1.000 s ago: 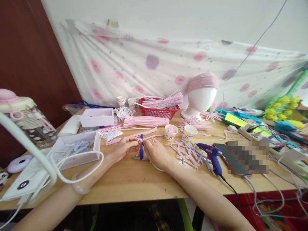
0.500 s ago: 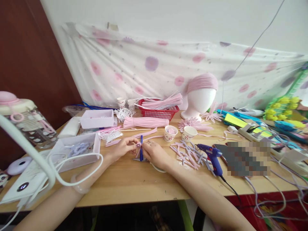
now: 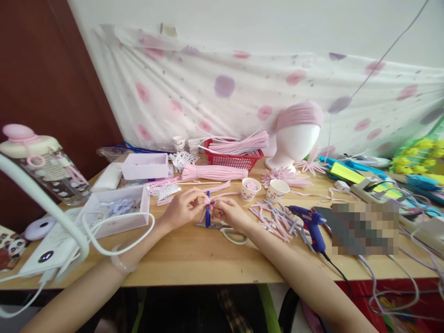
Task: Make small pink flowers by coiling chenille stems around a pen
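My left hand (image 3: 185, 209) pinches a small pink piece (image 3: 207, 200) between thumb and fingertips; its exact kind is too small to tell. Facing it, my right hand (image 3: 231, 213) has its fingers curled together close to that piece, and what they grip, if anything, is hidden. A blue pen-like stick (image 3: 208, 217) stands out between the two hands; whether it is held or lies on the table I cannot tell. Beneath my right hand lies a pair of scissors (image 3: 235, 237) with pale handles. Cut pink and grey fuzzy stems (image 3: 272, 219) are heaped to the right.
Two paper cups (image 3: 250, 190) stand behind the stems, one with pink pieces inside. A blue glue gun (image 3: 312, 226) lies at right. Behind are a pink stem bundle (image 3: 215, 173), a red basket (image 3: 236, 161) and a white foam head (image 3: 298, 141). A white box (image 3: 147, 206) sits left.
My right hand has drawn slightly back to the right, and its fingers have curled. The scissors' handles now show more fully. The whole view has shifted a little.
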Demonstrator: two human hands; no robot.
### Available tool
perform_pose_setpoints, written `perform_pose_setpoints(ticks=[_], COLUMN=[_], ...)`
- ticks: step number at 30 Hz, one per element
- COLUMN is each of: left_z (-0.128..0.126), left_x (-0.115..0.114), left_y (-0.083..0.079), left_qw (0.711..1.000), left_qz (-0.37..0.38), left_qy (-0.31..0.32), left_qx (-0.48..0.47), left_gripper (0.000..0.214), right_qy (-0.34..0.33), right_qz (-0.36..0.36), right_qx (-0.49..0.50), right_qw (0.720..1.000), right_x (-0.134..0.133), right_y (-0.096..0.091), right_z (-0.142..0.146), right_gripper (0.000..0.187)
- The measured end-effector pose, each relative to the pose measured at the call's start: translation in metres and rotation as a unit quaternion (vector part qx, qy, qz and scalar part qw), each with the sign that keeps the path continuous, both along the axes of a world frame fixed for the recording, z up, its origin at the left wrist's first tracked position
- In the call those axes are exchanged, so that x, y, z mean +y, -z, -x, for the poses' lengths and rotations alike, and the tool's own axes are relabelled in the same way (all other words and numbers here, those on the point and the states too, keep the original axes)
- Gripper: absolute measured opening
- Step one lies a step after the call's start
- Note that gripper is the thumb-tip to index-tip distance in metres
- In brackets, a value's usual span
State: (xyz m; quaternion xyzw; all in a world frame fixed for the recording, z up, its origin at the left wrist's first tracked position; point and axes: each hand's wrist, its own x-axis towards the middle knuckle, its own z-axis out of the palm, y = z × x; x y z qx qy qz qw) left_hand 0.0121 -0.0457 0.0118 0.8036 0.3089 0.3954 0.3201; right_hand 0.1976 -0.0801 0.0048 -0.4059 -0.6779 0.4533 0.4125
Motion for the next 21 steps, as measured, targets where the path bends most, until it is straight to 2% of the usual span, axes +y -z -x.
perform_pose_setpoints(ticks=[2, 4, 5, 7, 9, 11, 12, 15, 17, 18, 21], left_z=[-0.002, -0.004, -0.005, -0.006, -0.006, -0.006, -0.005, -0.001, 0.003, 0.005, 0.006], left_x=[0.001, 0.003, 0.003, 0.002, 0.001, -0.001, -0.001, -0.002, -0.001, 0.0, 0.002], left_y=[-0.002, -0.004, -0.004, -0.003, -0.003, -0.003, -0.002, -0.001, 0.0, 0.001, 0.004], left_qw=[0.988, 0.957, 0.944, 0.937, 0.936, 0.944, 0.958, 0.997, 0.996, 0.994, 0.997], left_qz=[0.151, 0.281, 0.318, 0.337, 0.339, 0.316, 0.275, 0.06, -0.051, -0.076, -0.059], left_qy=[0.012, 0.046, 0.061, 0.074, 0.08, 0.084, 0.079, 0.049, 0.043, 0.045, 0.024], left_qx=[-0.034, -0.054, -0.056, -0.055, -0.053, -0.046, -0.037, 0.018, 0.059, 0.07, 0.044], left_gripper=[0.03, 0.034, 0.032, 0.026, 0.021, 0.018, 0.017, 0.015, 0.018, 0.019, 0.019], right_qy=[0.014, 0.022, 0.023, 0.019, 0.015, 0.019, 0.019, 0.001, -0.022, -0.03, -0.027], right_qz=[-0.045, -0.138, -0.191, -0.269, -0.271, -0.191, -0.135, -0.007, 0.012, 0.018, 0.011], right_qx=[-0.028, -0.103, -0.148, -0.217, -0.221, -0.157, -0.113, -0.019, -0.01, -0.008, -0.006], right_qw=[0.999, 0.985, 0.97, 0.938, 0.937, 0.969, 0.984, 1.0, 1.0, 0.999, 1.0], right_x=[-0.002, -0.005, -0.007, -0.009, -0.009, -0.007, -0.005, 0.0, 0.002, 0.003, 0.004], right_y=[-0.002, -0.004, -0.005, -0.005, -0.005, -0.003, -0.001, 0.003, 0.004, 0.005, 0.003], right_z=[-0.003, -0.005, -0.005, -0.005, -0.004, -0.002, -0.002, 0.001, 0.002, 0.002, 0.001], right_gripper=[0.019, 0.018, 0.019, 0.019, 0.019, 0.019, 0.018, 0.021, 0.022, 0.022, 0.02])
